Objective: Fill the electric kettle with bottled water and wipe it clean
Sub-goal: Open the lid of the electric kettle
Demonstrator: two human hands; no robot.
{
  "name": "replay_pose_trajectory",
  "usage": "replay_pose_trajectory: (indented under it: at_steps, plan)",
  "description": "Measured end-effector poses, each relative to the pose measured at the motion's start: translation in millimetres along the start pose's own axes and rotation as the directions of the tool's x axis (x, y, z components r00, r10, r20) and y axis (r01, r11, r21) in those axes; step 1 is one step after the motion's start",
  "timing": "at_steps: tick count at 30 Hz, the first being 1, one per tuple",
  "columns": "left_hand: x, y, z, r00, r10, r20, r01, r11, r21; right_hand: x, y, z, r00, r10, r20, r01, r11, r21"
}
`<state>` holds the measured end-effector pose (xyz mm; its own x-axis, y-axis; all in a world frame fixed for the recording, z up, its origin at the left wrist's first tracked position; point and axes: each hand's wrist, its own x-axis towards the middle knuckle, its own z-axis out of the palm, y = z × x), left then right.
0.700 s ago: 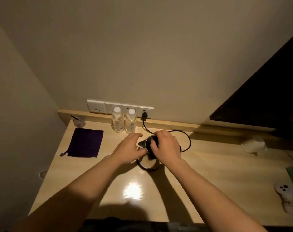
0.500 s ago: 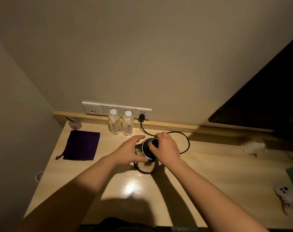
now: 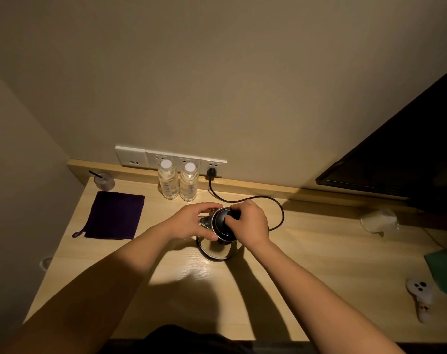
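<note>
A steel electric kettle (image 3: 218, 247) with a black lid (image 3: 221, 223) stands in the middle of the wooden desk (image 3: 319, 264). My left hand (image 3: 193, 222) wraps around the kettle's left side near the spout. My right hand (image 3: 250, 221) grips the black handle at the lid's right, thumb on the lid. Two clear water bottles (image 3: 168, 183) (image 3: 189, 185) with white caps stand upright behind the kettle, by the wall. A dark purple cloth (image 3: 115, 215) lies flat at the left.
The kettle's black cord (image 3: 273, 203) loops right and runs to a plug (image 3: 211, 172) in the wall socket strip. A small cup with a straw (image 3: 104, 180) sits back left. A crumpled plastic cup (image 3: 378, 219), a white controller (image 3: 421, 295) and a green item (image 3: 444, 272) lie at the right. A dark screen (image 3: 401, 159) hangs above.
My left hand has closed further round the kettle's side, and my right hand has shifted on the handle and lid. The view has moved slightly.
</note>
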<state>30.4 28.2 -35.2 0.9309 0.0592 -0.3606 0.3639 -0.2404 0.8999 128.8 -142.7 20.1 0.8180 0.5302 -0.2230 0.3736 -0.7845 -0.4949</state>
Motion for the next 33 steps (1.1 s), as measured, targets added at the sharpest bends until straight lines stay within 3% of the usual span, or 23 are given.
replay_pose_trajectory:
  at_steps: [5, 8, 13, 20, 23, 28, 30, 33]
  plan:
    - [-0.2, -3.9, 0.9, 1.0, 0.01, -0.009, -0.01, 1.0, -0.019, -1.9, -2.4, -4.3, 1.0, 0.002, 0.01, -0.003, 0.999, 0.035]
    - [0.4, -4.8, 1.0, 1.0, 0.011, -0.012, -0.012, 0.999, -0.045, -1.5, 8.6, -16.5, 0.998, 0.008, 0.062, -0.023, 0.969, 0.246]
    - [1.2, -3.8, 1.4, 1.0, 0.008, -0.005, -0.008, 0.999, -0.054, -10.3, 39.9, -39.5, 0.988, 0.04, 0.151, -0.127, 0.766, 0.63]
    - [-5.2, -3.0, 3.6, 0.999, -0.014, 0.032, 0.017, 0.995, -0.101, -12.9, 78.2, -43.4, 0.969, 0.021, 0.248, -0.223, 0.519, 0.825]
    - [-9.1, -1.0, 8.4, 0.998, -0.07, 0.001, 0.068, 0.967, -0.247, -17.1, 84.7, -45.8, 0.959, 0.05, 0.28, -0.272, 0.448, 0.852]
    - [-10.8, 6.2, 24.5, 0.975, -0.181, -0.13, 0.081, 0.833, -0.548, -22.1, 86.3, -52.4, 0.954, 0.118, 0.274, -0.298, 0.332, 0.895]
    - [-11.7, 7.8, 28.7, 0.956, -0.229, -0.184, 0.087, 0.818, -0.568, -24.0, 83.9, -59.2, 0.962, 0.175, 0.211, -0.261, 0.355, 0.897]
    - [-16.5, 10.3, 31.2, 0.926, -0.265, -0.271, 0.069, 0.822, -0.566, -26.1, 71.8, -72.9, 0.981, 0.193, 0.013, -0.114, 0.523, 0.845]
